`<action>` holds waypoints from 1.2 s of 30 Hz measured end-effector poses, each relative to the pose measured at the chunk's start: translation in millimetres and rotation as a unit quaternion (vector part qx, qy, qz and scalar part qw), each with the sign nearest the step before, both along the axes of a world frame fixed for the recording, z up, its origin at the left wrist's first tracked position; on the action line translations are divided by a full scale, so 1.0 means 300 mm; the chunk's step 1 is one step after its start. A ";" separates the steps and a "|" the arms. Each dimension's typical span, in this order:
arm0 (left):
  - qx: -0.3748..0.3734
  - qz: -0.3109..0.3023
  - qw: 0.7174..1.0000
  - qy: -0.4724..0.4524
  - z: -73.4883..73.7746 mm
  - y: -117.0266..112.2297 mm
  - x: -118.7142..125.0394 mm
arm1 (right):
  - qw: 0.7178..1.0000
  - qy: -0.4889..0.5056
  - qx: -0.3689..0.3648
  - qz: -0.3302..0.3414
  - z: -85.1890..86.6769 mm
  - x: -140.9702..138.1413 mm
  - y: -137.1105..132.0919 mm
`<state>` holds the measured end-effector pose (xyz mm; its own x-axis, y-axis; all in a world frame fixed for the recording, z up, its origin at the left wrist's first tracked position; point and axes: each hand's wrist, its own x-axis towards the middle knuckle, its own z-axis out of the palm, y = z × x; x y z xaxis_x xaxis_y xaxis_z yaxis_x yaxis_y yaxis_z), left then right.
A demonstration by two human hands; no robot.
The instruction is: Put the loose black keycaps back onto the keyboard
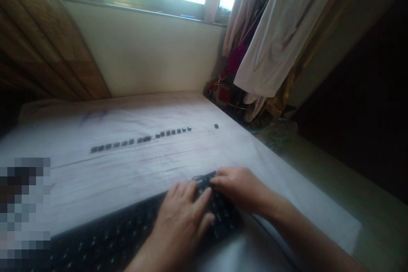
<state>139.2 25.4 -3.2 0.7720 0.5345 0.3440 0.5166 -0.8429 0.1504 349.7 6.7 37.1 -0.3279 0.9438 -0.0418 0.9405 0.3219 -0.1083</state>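
Observation:
A black keyboard (127, 225) lies across the front of the bed-like surface, its near left part blurred. My left hand (178, 216) rests over its right half, fingers stretched toward the far edge and thumb apart. At the far right corner of the keyboard is my right hand (237, 185), its fingers bent and pressed together against the keys; whatever is between them is hidden. Beyond the keyboard, several small black keycaps (124, 143) stand in a slanting row. One more keycap (216, 126) lies apart to the right.
A white sheet (95, 187) covers the surface, which drops off along its right side. A thin cable (274, 238) runs by my right forearm. Hanging clothes (270, 38) are at the right, a curtain (41, 38) at the left, and a potted plant (211, 6) on the windowsill.

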 end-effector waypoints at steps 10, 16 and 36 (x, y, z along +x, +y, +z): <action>-0.013 -0.004 1.000 -0.010 -0.001 -0.003 0.019 | 1.000 -0.007 -0.008 0.008 0.001 -0.004 -0.004; -0.020 -0.004 1.000 -0.012 -0.002 -0.003 0.013 | 1.000 0.024 0.007 0.007 -0.023 0.000 0.001; -0.042 0.000 0.999 0.004 0.015 0.000 0.017 | 0.957 0.286 0.052 0.003 -0.138 0.066 0.002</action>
